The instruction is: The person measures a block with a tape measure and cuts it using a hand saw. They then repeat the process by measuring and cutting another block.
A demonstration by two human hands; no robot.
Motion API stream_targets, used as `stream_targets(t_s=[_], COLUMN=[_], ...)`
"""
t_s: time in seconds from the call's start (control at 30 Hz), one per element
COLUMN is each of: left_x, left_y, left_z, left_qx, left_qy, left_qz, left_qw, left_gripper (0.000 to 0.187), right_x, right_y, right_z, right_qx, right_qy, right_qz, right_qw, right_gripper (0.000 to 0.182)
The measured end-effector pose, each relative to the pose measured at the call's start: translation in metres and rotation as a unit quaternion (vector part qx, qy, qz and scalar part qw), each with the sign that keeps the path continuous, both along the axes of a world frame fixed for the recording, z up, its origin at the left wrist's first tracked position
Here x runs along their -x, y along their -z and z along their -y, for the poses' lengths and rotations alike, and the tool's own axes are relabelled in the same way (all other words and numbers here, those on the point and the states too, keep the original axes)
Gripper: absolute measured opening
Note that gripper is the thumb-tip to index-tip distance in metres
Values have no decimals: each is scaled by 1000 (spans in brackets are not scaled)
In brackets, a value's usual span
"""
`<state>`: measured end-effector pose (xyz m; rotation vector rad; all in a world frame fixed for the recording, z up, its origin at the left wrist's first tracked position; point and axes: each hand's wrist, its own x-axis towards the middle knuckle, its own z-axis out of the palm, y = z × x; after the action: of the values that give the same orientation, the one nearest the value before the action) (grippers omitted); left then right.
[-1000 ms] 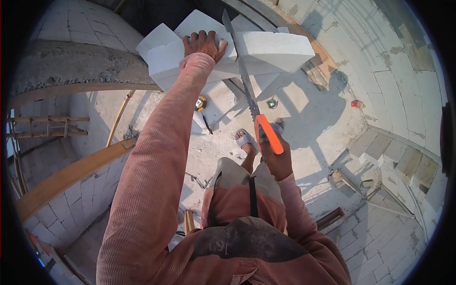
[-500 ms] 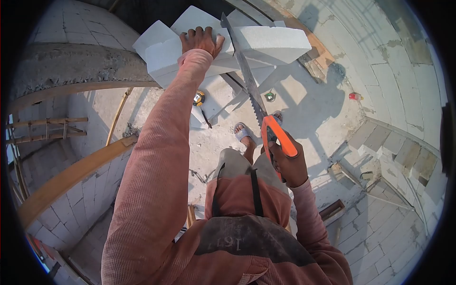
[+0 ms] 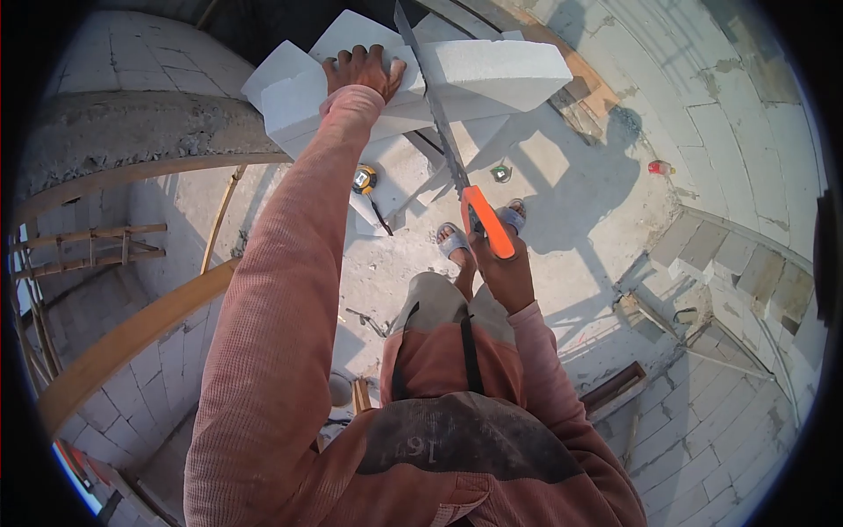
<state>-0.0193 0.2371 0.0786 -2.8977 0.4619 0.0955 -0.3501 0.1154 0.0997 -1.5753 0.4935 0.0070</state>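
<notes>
My right hand is wrapped round the orange handle of a hand saw. The saw's long toothed blade points up and away, lying in a cut in a white block. On the block's left part rests my left hand, its fingers spread over the top edge and thumb toward the blade. Other white blocks show beneath and behind the sawn one.
A yellow and black tape measure is on a surface below the blocks. A small green item and a red item lie on the floor. Block walls curve round at right; a wooden beam crosses at left.
My right hand has pushed the saw forward and up to the left, so more of the blade is beyond the block. My left hand stays on the block.
</notes>
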Motion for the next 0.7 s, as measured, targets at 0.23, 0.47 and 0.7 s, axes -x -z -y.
stream_targets(t_s=[0.23, 0.47, 0.7], left_x=[-11, -13, -5], left_y=[3, 10, 19], left_z=[1, -5, -5], left_qx=[-13, -19, -22], left_qy=[-7, -5, -5], left_qz=[2, 34, 25], left_qw=[1000, 999, 999], left_gripper=[57, 58, 57], right_x=[-28, -23, 64], right_y=[44, 95, 78], right_z=[-14, -48, -28], right_qx=[10, 45, 174], right_qy=[17, 51, 14], right_qz=[-9, 85, 116], right_qw=[1000, 994, 978], right_gripper=[43, 50, 50])
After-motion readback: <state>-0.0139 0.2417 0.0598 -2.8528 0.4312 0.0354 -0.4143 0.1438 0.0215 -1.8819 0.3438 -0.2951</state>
